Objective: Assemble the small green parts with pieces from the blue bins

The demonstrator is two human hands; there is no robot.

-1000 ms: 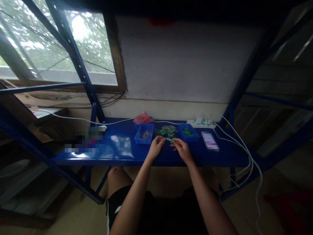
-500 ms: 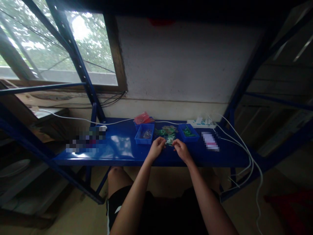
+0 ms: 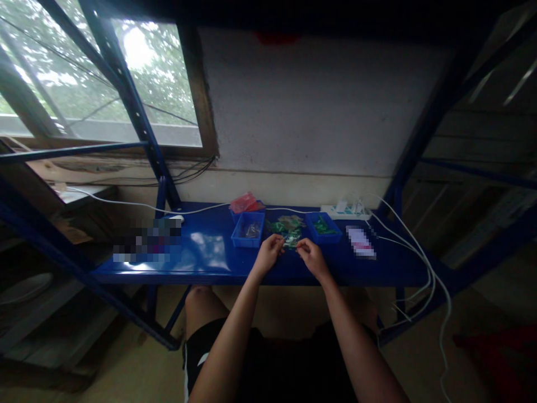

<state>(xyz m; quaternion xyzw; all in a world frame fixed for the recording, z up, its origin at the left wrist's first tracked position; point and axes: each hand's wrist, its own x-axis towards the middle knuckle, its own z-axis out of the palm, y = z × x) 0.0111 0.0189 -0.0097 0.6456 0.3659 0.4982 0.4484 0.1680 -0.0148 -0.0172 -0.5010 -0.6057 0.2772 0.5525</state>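
My left hand is closed, its thumb and fingers pinched at the near edge of a pile of small green and clear pieces. Facing it, my right hand is pinched in the same way. Whatever sits between the fingertips is too small to make out. A blue bin with small metallic-looking pieces stands just beyond my left hand. Beyond my right hand is another blue bin, holding green pieces.
Behind the left bin, red plastic bags lie on a further bin. A white power strip with cables runs along the wall. A blurred phone-like object lies at right on the blue table; blurred items are at left.
Both hands stay almost in the same place, with only a slight shift of the fingers over the pile. The bins have not moved.
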